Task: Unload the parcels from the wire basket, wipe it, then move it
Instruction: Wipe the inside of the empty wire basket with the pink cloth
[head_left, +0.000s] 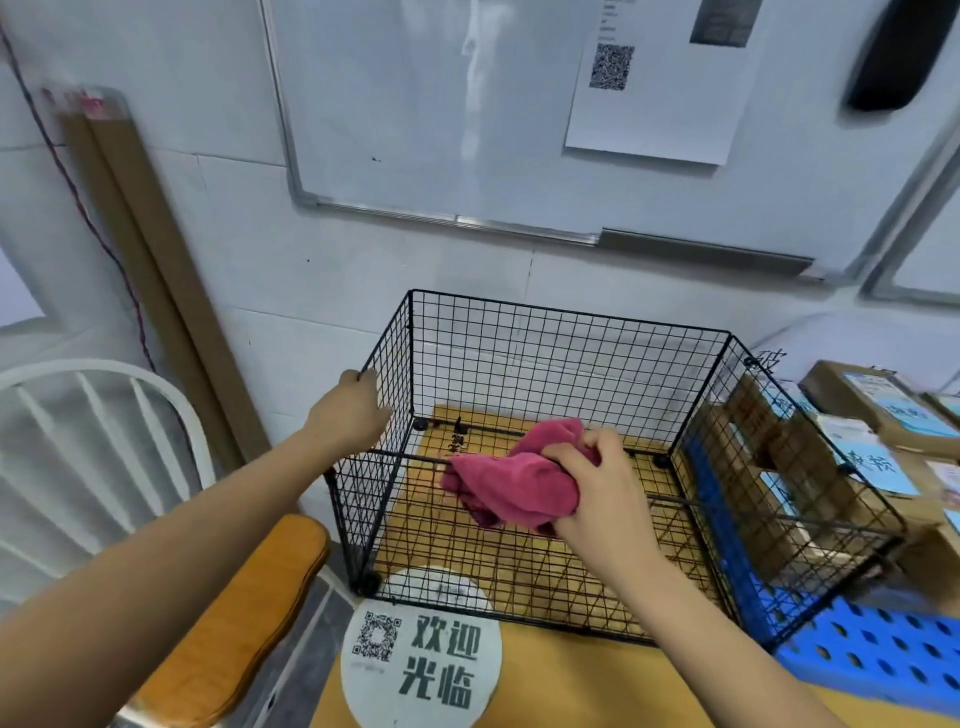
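Nearest my camera, in front of the wire basket, a round printed sticker lies on the yellow table. From where I sit the unloading looks finished. I see no parcel inside the basket, only its bare floor grid with the table showing through. The parcels, brown boxes with pale blue labels, are stacked just to the right of the basket, some seen through its right wall, above a blue perforated crate. I judge we are in the wiping step, though how far into it I cannot say, since the wires look the same everywhere; moving the basket is not yet done. My right hand comes in over the front of the basket, wrist bent down, fingers closed around a bunched pink cloth. The cloth covers a stretch of the front top rim, though I cannot tell whether it presses on the wire or hangs just above it. My left hand reaches to the left side of the basket with the forearm almost straight, fingers hooked over the top of the left wall, which I take as steadying it. Left of the basket stands a white chair; behind the basket, on the wall, hangs a whiteboard.
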